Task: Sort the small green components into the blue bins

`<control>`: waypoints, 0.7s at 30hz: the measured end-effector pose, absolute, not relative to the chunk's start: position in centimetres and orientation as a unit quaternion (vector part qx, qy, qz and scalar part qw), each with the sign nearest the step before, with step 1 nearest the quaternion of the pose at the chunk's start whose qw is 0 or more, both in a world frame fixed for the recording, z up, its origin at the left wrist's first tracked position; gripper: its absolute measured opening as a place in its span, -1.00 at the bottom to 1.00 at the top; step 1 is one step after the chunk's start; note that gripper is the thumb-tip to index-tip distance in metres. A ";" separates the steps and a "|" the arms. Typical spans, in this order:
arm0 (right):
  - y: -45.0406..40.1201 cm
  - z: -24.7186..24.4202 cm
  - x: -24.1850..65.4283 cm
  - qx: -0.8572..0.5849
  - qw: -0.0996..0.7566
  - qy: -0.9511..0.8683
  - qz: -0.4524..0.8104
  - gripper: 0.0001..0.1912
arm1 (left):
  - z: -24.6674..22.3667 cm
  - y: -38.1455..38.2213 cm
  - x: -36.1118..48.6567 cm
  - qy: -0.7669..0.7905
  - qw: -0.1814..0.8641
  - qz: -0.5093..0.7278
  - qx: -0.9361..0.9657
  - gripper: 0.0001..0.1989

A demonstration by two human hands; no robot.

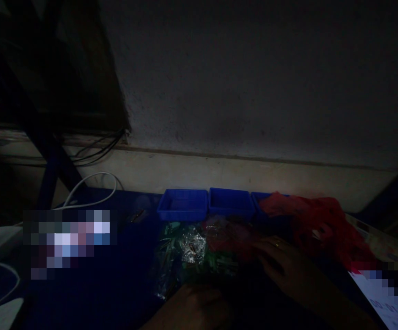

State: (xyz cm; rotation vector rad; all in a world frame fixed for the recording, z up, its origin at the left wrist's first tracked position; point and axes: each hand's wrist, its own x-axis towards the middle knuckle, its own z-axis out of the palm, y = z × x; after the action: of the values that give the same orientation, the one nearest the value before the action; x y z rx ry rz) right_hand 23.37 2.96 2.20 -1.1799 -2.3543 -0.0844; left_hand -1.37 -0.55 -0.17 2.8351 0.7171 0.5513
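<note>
In dim light, several clear plastic packets (pixel 192 245) with silvery and green contents lie piled at the middle of the blue table. My left hand (pixel 200 305) is low in front of this pile, its fingers curled and too dark to make out what, if anything, is in them. To the right of the pile, my right hand (pixel 281 263) has fingers stretched out and apart, with a ring on one finger. Its fingertips are by a reddish see-through packet (pixel 226 231); whether they touch it I cannot tell.
Blue trays (pixel 182 215) stand in a row against the wall (pixel 253 105). A red cloth-like heap (pixel 325 229) covers part of the rightmost. White cable (pixel 115 183) loops at the left. A printed sheet (pixel 379 298) lies at the right; a small packet (pixel 139 215) lies left of the trays.
</note>
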 end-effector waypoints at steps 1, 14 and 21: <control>3.0 2.2 23.4 -0.434 0.253 -0.864 -0.031 -0.65 | -0.1 -0.6 -1.4 0.237 0.082 0.190 0.949 -0.77; 3.6 4.4 26.8 -0.455 0.263 -0.842 -0.124 -0.66 | 3.2 -1.4 -1.1 0.322 0.359 0.198 0.853 -0.70; -0.2 3.6 25.4 -0.489 0.342 -0.802 -0.027 -0.68 | 1.5 -1.7 -0.4 0.370 0.608 0.292 0.639 -0.71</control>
State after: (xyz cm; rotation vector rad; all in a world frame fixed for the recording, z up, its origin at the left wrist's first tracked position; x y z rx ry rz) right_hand 25.37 -0.21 3.55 -1.2704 -2.0867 -0.0694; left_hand -0.45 -1.72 1.46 1.4770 0.8554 0.6740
